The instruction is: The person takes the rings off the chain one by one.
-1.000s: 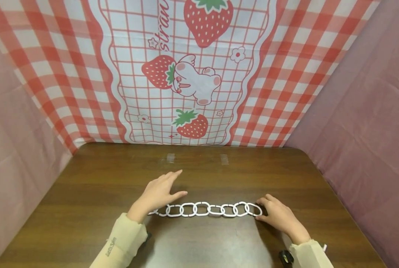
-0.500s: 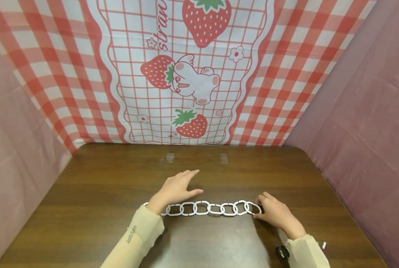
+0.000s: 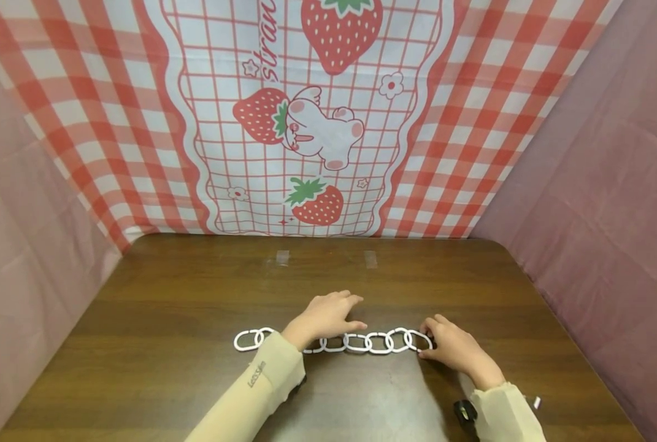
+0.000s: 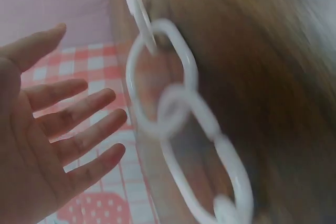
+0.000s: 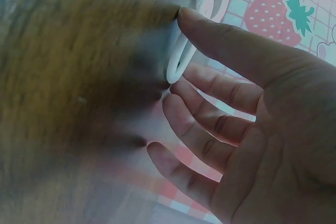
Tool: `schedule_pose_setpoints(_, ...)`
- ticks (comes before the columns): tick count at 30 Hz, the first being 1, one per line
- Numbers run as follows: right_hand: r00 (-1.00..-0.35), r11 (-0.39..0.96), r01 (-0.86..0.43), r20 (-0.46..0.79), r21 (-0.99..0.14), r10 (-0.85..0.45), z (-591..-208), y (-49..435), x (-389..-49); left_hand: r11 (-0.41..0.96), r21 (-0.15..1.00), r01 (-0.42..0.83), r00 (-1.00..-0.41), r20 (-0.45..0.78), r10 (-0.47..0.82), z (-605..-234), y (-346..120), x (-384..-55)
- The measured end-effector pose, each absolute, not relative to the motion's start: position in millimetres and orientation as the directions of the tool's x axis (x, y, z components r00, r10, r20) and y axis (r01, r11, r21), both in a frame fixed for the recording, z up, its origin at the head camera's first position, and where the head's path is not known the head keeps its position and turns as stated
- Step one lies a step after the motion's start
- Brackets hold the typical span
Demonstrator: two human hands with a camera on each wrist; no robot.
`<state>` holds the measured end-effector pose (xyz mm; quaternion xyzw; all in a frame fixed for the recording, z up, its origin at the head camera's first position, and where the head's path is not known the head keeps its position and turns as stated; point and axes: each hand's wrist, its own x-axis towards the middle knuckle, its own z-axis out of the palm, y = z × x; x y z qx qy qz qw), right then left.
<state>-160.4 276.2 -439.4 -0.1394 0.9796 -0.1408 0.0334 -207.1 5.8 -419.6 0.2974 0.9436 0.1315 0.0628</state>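
A white plastic chain (image 3: 380, 352) of several oval links lies stretched left to right on the wooden table. At its right end, my right hand (image 3: 455, 345) holds the last link, the thumb on the near side and the fingers round the far side. In the right wrist view, the end link (image 5: 171, 75) sits between thumb and fingers. My left hand (image 3: 326, 316) is over the middle of the chain, fingers spread and holding nothing. Its forearm and sleeve hide a few links. In the left wrist view, the links pass beside the open palm (image 4: 31, 166).
The brown wooden table (image 3: 157, 294) has two bits of clear tape (image 3: 370, 259) near its far edge. Behind it hangs a red-and-white checked cloth (image 3: 461, 123) with strawberries. Pink cloth (image 3: 599, 184) closes off both sides. A black device (image 3: 465, 412) is strapped at the right wrist.
My left hand has moved right along the chain, from its left part to its middle, uncovering the left end links. My right hand stays at the right end link.
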Motion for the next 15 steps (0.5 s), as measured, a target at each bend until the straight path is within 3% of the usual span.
schedule_pose_setpoints(15,-0.947,0.904,-0.283,-0.056,-0.320,-0.316,-441.2,277.5,-162.8,0.783,0.136,0.607,-0.787,-0.031,0.616,-428.7,64.6,-191.6)
